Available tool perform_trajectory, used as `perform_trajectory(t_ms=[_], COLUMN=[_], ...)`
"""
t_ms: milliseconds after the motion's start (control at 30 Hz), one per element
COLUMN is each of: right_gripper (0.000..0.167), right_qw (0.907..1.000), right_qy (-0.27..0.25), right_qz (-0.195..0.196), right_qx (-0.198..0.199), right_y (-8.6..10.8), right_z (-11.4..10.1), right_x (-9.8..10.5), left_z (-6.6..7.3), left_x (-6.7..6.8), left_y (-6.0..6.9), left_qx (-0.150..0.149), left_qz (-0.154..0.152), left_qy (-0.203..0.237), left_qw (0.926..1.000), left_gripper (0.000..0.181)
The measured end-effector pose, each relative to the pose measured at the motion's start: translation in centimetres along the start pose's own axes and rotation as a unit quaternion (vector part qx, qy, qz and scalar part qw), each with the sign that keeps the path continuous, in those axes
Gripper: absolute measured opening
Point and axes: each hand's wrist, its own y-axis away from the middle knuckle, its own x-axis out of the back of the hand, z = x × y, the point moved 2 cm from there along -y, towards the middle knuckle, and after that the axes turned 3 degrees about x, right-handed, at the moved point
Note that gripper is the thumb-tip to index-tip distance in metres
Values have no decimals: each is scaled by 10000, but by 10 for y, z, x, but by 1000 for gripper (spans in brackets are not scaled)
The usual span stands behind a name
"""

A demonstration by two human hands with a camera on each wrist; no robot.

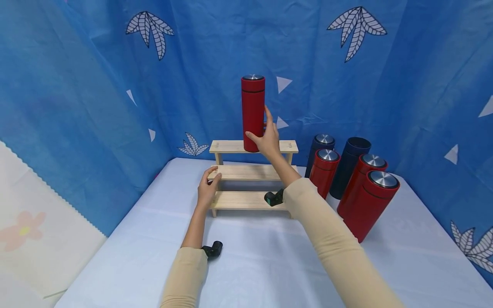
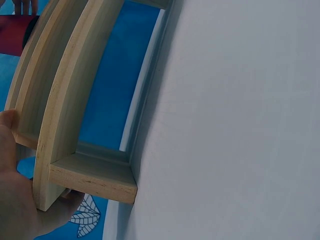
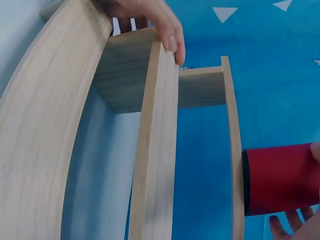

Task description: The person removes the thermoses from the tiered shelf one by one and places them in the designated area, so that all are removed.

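A three-tier wooden shelf (image 1: 252, 172) stands on the table, its treads stepping up toward the back. At the top tier, my right hand (image 1: 268, 139) grips a tall red thermos (image 1: 253, 107) low on its body, thumb in front. The thermos is upright with its silver-topped lid up; in the right wrist view its dark base (image 3: 246, 182) meets the top board. My left hand (image 1: 207, 188) holds the left end of the middle board (image 3: 161, 145), thumb on top, and the fingers reach round the side frame, partly hidden.
To the right of the shelf stand several thermoses, red ones (image 1: 371, 205) in front and dark blue ones (image 1: 348, 167) behind. One blue one has a dark top without a silver disc. A blue patterned curtain (image 1: 215, 64) hangs behind the white-covered table (image 1: 246, 265).
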Motion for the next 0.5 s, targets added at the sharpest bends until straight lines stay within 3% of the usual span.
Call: perform_trajectory(t_ms=[233, 500], right_gripper=[97, 97], right_qw=[9973, 9972], right_qy=[-652, -597], right_qz=[-287, 23], right_qx=[158, 444], right_y=[-3, 9], right_z=[1, -3], right_x=[-1, 0], left_z=[1, 1], left_x=[-1, 0], left_y=[-1, -1], left_qx=[21, 78], left_qz=[-11, 9], left_qy=[41, -19], left_qw=[10000, 10000], left_gripper=[49, 48])
